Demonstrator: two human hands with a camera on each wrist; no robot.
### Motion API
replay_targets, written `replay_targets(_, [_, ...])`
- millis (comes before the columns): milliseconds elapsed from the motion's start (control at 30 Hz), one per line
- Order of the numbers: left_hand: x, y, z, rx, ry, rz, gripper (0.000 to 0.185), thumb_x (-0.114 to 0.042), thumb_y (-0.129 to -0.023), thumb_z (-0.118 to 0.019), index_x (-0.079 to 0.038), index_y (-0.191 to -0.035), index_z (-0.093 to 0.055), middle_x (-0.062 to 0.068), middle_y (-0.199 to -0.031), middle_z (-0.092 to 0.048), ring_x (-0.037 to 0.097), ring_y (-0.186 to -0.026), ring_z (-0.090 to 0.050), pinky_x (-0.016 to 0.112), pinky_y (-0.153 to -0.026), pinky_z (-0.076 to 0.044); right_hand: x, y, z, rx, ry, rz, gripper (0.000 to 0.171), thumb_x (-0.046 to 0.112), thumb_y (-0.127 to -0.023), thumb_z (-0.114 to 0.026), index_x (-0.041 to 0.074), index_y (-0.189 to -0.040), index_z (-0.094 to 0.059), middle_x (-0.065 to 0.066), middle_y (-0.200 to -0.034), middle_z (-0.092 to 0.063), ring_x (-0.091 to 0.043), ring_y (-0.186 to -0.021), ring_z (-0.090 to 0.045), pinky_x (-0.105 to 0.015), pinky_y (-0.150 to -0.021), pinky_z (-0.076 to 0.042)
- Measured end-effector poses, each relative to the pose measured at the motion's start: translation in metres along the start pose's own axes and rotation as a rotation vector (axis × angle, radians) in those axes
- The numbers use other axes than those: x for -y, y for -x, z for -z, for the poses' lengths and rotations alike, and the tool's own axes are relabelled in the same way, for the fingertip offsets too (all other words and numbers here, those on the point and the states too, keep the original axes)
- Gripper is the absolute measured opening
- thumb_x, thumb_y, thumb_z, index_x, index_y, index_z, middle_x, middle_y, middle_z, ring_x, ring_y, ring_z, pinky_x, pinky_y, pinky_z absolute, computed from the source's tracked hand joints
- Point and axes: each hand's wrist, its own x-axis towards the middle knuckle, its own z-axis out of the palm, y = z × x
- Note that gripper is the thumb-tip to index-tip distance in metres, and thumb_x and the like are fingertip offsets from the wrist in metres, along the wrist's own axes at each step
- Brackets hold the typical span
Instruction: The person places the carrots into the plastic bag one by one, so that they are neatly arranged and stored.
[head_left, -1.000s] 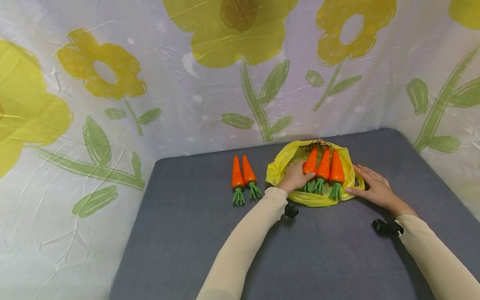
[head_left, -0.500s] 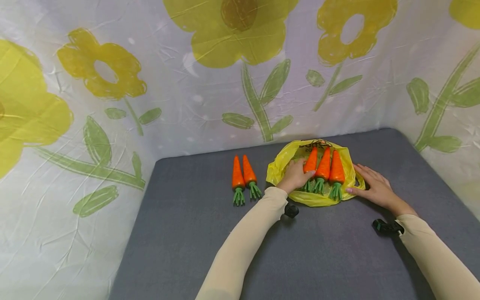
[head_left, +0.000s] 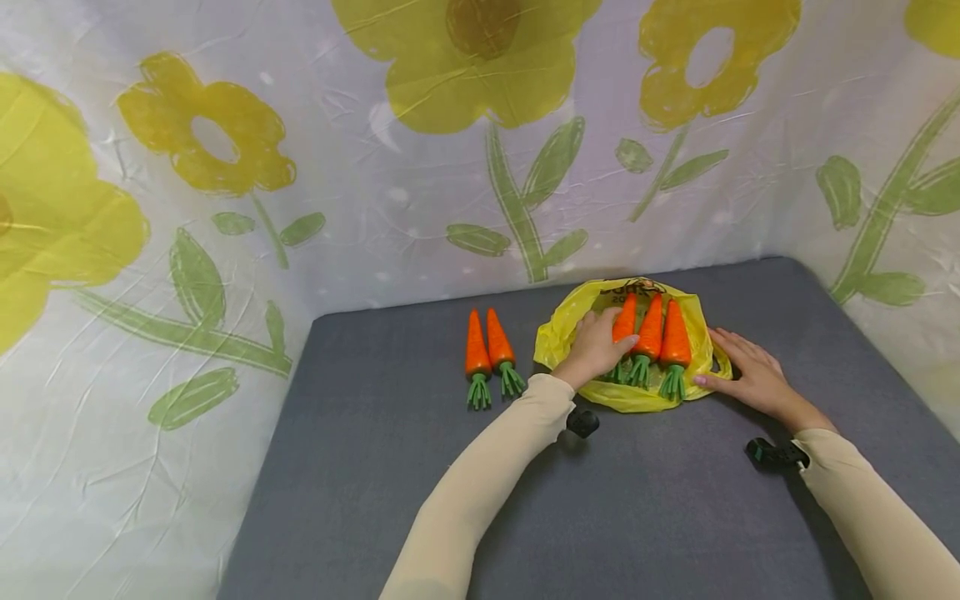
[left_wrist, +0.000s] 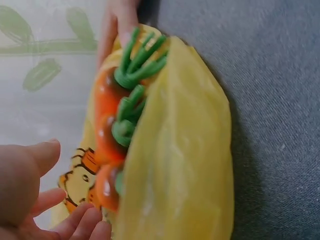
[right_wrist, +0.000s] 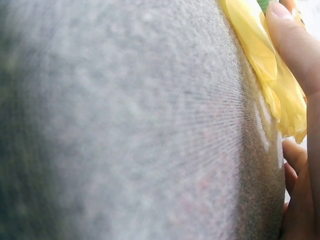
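A yellow plastic bag [head_left: 630, 402] lies with its mouth open, holding three orange toy carrots [head_left: 675, 340] side by side, green tops toward me. My left hand [head_left: 595, 343] reaches over the bag's left side, beside the leftmost carrot [head_left: 623, 323]. In the left wrist view, the thumb and loosely bent fingers of that hand [left_wrist: 30, 192] stand apart, with nothing between them. My right hand [head_left: 752, 375] rests at the bag's right side, fingers extended and thumb touching the plastic. The right wrist view shows the thumb [right_wrist: 295, 47] against the yellow bag [right_wrist: 260, 55].
Two more toy carrots [head_left: 477, 352] lie on the grey table [head_left: 360, 467], left of the bag. A white cloth with yellow flowers [head_left: 360, 208] hangs behind the table's far edge. Black wrist cameras [head_left: 582, 422] sit under both sleeves.
My left hand has risen slightly from lower in the bag and loosened beside the leftmost carrot. The right hand, the bag and the two table carrots stay put; the head view shifts slightly.
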Motion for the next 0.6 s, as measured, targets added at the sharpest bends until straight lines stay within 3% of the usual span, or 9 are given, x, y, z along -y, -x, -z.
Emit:
replay_targets(133, [-0.002, 0.007, 0.006, 0.001, 0.047, -0.046, 0.058, -0.044, -0.100, -0.054, -0.023, -0.152, -0.038, 0.008, -0.151, -0.043, 0.026, -0.135, -0.043, 0.039, -0.102, -0.046, 0.000, -0.001, 0.000, 0.008, -0.001, -0.004, 0.095, 0.048, -0.091, -0.066, 0.017, -0.161, -0.010, -0.027, -0.163, -0.013, -0.052, -0.148, -0.010, -0.074, -0.108, -0.004])
replay_targets(300, [-0.004, 0.017, 0.016, 0.006, 0.095, -0.146, 0.057, -0.042, -0.100, -0.055, -0.023, -0.151, -0.039, 0.009, -0.139, -0.051, 0.020, -0.118, -0.054, 0.028, -0.088, -0.049, 0.001, -0.001, 0.000, 0.014, -0.007, -0.003, 0.095, 0.049, -0.091, -0.065, 0.017, -0.161, -0.010, -0.026, -0.164, -0.012, -0.052, -0.148, -0.009, -0.074, -0.109, -0.004])
replay_targets(433, [-0.006, 0.027, 0.023, 0.011, 0.118, -0.252, 0.055, -0.040, -0.100, -0.057, -0.022, -0.149, -0.042, 0.009, -0.123, -0.056, 0.013, -0.102, -0.055, 0.019, -0.079, -0.045, 0.001, 0.000, 0.001, 0.014, -0.006, -0.003, 0.095, 0.049, -0.091, -0.065, 0.017, -0.161, -0.009, -0.026, -0.164, -0.012, -0.052, -0.149, -0.008, -0.074, -0.109, -0.004])
replay_targets(600, [-0.006, 0.041, 0.030, 0.051, 0.133, -0.373, 0.056, -0.039, -0.098, -0.060, -0.021, -0.149, -0.044, 0.007, -0.118, -0.059, 0.011, -0.097, -0.056, 0.018, -0.081, -0.047, 0.001, 0.000, 0.001, 0.010, -0.001, 0.001, 0.094, 0.048, -0.091, -0.065, 0.017, -0.161, -0.010, -0.027, -0.163, -0.013, -0.052, -0.148, -0.009, -0.074, -0.109, -0.004])
